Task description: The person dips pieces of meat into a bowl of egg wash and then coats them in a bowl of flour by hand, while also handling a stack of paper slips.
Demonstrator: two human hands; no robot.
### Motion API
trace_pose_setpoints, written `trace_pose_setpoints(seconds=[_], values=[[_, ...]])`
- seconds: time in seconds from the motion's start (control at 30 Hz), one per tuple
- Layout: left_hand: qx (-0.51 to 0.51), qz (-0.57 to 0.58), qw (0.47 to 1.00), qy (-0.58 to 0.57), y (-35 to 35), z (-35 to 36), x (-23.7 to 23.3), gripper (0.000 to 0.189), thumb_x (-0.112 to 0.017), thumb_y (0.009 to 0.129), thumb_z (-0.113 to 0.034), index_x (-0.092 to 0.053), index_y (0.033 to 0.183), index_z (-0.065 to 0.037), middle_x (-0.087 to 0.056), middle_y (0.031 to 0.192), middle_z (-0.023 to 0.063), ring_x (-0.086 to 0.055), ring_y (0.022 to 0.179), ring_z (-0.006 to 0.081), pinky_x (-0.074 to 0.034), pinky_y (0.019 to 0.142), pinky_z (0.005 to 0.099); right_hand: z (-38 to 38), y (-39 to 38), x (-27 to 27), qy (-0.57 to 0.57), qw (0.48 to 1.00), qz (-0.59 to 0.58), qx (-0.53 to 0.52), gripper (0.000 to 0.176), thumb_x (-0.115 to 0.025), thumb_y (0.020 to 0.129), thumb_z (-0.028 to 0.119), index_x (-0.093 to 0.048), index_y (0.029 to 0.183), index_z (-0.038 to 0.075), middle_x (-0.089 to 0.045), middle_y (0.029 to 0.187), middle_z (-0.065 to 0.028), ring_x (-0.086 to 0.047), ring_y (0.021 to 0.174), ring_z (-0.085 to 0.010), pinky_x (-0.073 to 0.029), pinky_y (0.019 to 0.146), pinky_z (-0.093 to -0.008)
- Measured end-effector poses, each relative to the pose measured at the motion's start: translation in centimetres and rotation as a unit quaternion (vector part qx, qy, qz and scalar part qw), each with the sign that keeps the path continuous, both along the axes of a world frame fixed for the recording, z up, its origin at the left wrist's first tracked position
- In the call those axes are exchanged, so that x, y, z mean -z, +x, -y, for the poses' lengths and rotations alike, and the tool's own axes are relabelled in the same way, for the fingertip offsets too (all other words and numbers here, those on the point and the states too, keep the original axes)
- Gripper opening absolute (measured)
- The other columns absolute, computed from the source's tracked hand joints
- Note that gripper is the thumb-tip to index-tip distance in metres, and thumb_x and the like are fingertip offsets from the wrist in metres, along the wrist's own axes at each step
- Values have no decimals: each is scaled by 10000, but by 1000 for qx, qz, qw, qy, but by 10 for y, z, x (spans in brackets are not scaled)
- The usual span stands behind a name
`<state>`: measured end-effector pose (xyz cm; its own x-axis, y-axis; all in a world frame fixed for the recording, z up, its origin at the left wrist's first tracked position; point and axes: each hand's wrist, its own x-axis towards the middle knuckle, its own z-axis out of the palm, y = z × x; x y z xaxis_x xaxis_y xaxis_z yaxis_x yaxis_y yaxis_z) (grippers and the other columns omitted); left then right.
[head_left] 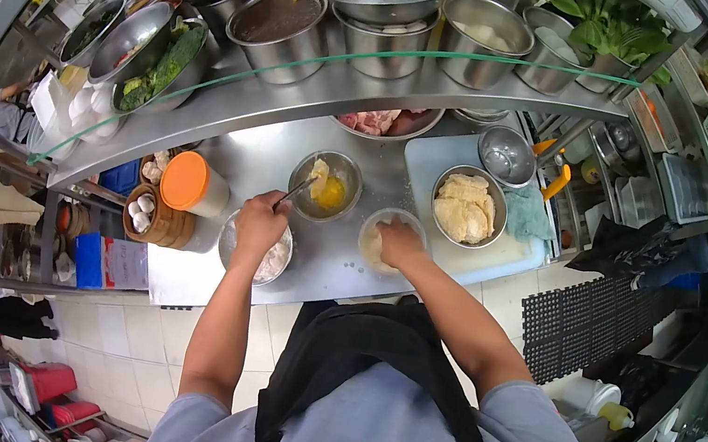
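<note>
My left hand (259,221) is wrapped round the handle of a thin metal utensil (289,200), whose exact kind I cannot make out. Its tip meets a pale, coated piece of food (320,174) in a steel bowl (349,209) of yellow beaten egg (333,192). Below that hand, partly covered by it, is another bowl (224,245) with pale pink pieces. My right hand (399,246) reaches into a bowl of pale, powdery coating (371,248), its fingers curled down; what they hold is hidden. Farther right, a steel bowl (501,214) is filled with coated, pale yellow pieces (467,211).
A blue-white cutting board (422,159) lies under the filled bowl, beside an empty steel bowl (506,156) and a green cloth (529,214). An orange-lidded tub (185,180) and eggs (140,212) stand left. A steel shelf (339,91) with several pots overhangs the table's back.
</note>
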<state>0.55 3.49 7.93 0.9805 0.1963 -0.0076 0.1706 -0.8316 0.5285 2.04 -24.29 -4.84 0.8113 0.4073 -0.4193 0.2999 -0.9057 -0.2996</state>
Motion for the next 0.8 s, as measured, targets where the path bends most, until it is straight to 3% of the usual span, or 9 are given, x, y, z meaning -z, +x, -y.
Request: trace_pose_setpoints(seconds=[0.07,0.3,0.37,0.5,0.53,0.63,0.73,0.77,0.8], values=[[-4,-1,1000,-27,-4,0,-17,227,-646,872,-275,-736,1014,-122,-673,782,186,-657,756,379,-502,702,440,-1,-13,-49,-27,998,12,63,519,-613,822,53,-539,1335,80,-509,1342,-238,-586,1175,-397,-512,969,-456],[-5,-13,1000,-23,-1,-2,22,189,-639,871,-239,-731,980,-114,-680,790,179,-653,781,393,-499,707,459,11,6,29,45,997,-32,61,552,-648,760,52,-568,1305,71,-599,1229,-223,-612,1131,-378,-500,973,-445],[-7,-9,998,-63,-7,-1,7,181,-634,875,-237,-724,956,-102,-660,752,182,-637,726,379,-478,670,441,17,4,16,82,993,11,81,509,-632,770,64,-592,1277,66,-647,1167,-223,-626,1106,-370,-499,972,-431],[21,-49,985,-163,-12,0,-23,175,-652,869,-187,-704,906,-24,-588,651,147,-562,608,242,-442,626,373,44,0,-26,184,973,79,115,416,-596,791,66,-639,1204,45,-674,1131,-218,-648,1053,-370,-513,941,-421],[24,-83,981,-175,-17,12,-46,185,-667,863,-176,-701,920,-3,-589,665,152,-545,624,202,-448,643,350,49,1,-49,203,966,52,151,393,-591,797,55,-646,1185,35,-667,1148,-223,-637,1070,-384,-508,942,-432],[95,-83,956,-266,-23,32,-31,206,-680,855,-181,-704,933,7,-623,697,155,-583,673,197,-467,680,337,55,4,-76,236,950,47,201,333,-584,803,50,-661,1126,18,-668,1120,-235,-636,1054,-401,-510,922,-449],[168,-112,968,-146,-25,65,9,314,-623,872,-274,-693,958,20,-716,896,188,-684,833,354,-516,772,433,56,5,-74,259,938,84,213,281,-578,804,61,-672,1064,7,-681,1051,-246,-651,1005,-405,-519,887,-459],[168,-111,969,-147,-28,79,21,314,-623,872,-274,-693,958,20,-716,896,188,-684,833,354,-516,772,433,55,5,-69,269,935,98,209,266,-573,805,65,-673,1043,2,-684,1030,-249,-656,989,-404,-523,872,-463],[181,-138,973,-35,-32,92,30,313,-605,876,-284,-688,976,1,-710,933,206,-678,873,379,-517,787,469,53,7,-61,268,936,99,207,266,-573,805,65,-673,1043,2,-684,1030,-249,-656,989,-404,-523,872,-463]])
